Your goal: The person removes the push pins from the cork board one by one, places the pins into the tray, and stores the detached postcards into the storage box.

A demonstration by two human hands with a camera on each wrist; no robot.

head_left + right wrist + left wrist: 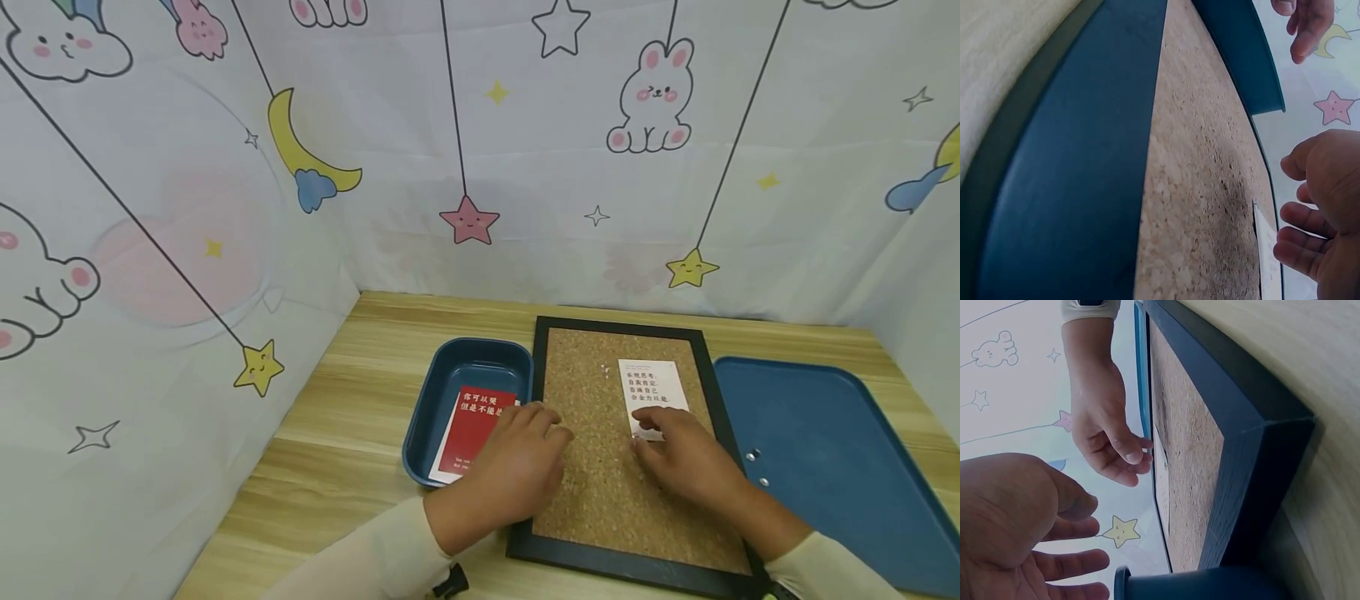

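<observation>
A black-framed cork board (585, 467) lies on the table between both hands. On its upper right part rests a white card (648, 379) with printed characters. My right hand (686, 454) hovers over the card's lower end, fingers loosely bent, thumb apart and nothing between them. In the left wrist view, that hand's fingertips (1129, 459) are close over the board. My left hand (521, 454), relaxed and holding nothing, is above the board's left edge and overlaps a blue bin (416, 433). Inside the bin lie red-and-white cards (468, 433), partly hidden by this hand.
To the right of the board is a flat blue tray (832, 450) with a few small shiny pieces (763, 481) near its left side. Tiny clear bits (605, 371) show on the cork left of the card. A patterned white curtain (525, 150) stands behind the table.
</observation>
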